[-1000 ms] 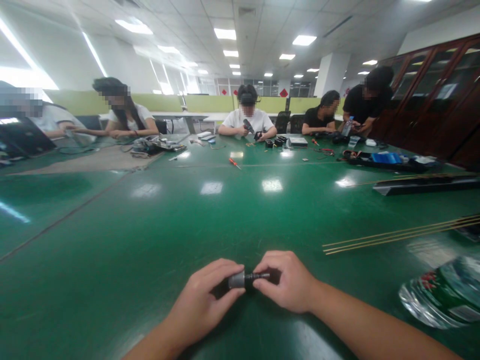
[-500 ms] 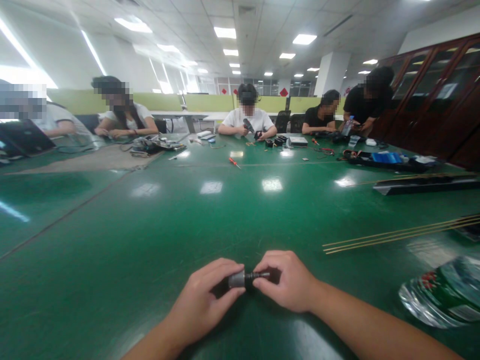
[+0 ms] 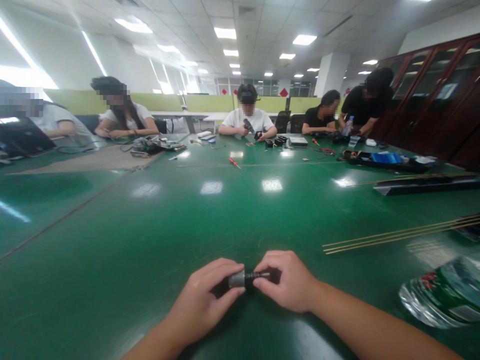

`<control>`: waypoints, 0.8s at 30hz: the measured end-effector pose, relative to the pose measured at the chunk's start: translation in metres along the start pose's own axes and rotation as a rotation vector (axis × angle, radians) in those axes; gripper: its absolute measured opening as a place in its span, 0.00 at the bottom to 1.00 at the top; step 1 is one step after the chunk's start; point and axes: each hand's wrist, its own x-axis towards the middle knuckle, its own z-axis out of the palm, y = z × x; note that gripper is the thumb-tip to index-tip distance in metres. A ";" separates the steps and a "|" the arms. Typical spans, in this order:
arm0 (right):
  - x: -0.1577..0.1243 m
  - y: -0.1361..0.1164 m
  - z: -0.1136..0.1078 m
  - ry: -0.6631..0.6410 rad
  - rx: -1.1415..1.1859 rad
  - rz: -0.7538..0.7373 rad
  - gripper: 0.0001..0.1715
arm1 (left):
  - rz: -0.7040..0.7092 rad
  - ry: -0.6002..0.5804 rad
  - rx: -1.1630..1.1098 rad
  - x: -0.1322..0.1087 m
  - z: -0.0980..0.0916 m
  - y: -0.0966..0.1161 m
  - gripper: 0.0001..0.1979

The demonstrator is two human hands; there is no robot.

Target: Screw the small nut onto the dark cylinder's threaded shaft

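Observation:
Low in the head view, both hands meet over the green table (image 3: 150, 220). My left hand (image 3: 204, 302) is closed round a small grey metal cylinder (image 3: 236, 279). A thin dark threaded shaft (image 3: 258, 275) sticks out of the cylinder to the right. My right hand (image 3: 288, 282) pinches that shaft between thumb and fingers. The part is held just above the tabletop; its far ends are hidden by my fingers.
Thin brass rods (image 3: 397, 234) lie to the right, beside a crinkled clear plastic bag (image 3: 442, 295). A long black bar (image 3: 423, 185), a red screwdriver (image 3: 234, 162) and tool clutter sit farther back. Several people work along the far and left edges.

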 end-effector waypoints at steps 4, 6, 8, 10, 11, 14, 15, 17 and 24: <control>0.000 -0.001 -0.001 0.001 -0.004 0.001 0.03 | -0.001 0.004 0.003 0.000 0.000 0.000 0.12; 0.000 -0.001 -0.001 -0.001 0.000 0.006 0.03 | -0.004 0.007 0.004 -0.001 -0.001 -0.001 0.12; 0.000 -0.002 -0.002 0.000 0.004 0.010 0.03 | -0.005 0.008 0.007 -0.002 -0.001 -0.002 0.12; 0.000 -0.001 -0.002 0.000 0.006 0.014 0.03 | -0.007 0.006 0.007 -0.002 -0.001 -0.003 0.13; 0.000 -0.001 -0.002 -0.001 0.006 0.015 0.03 | -0.009 0.010 0.005 -0.003 -0.001 -0.003 0.13; 0.001 -0.001 -0.002 0.001 0.006 0.015 0.03 | -0.015 0.010 0.001 -0.003 -0.002 -0.003 0.13; 0.001 -0.001 -0.002 0.003 0.007 0.013 0.03 | -0.017 0.009 0.005 -0.003 -0.002 -0.003 0.13; 0.001 -0.001 -0.002 0.004 0.009 0.008 0.03 | -0.019 0.003 0.015 -0.003 -0.002 -0.004 0.13; 0.002 -0.001 -0.002 0.028 0.011 0.017 0.03 | -0.018 0.018 0.028 -0.002 -0.002 -0.007 0.13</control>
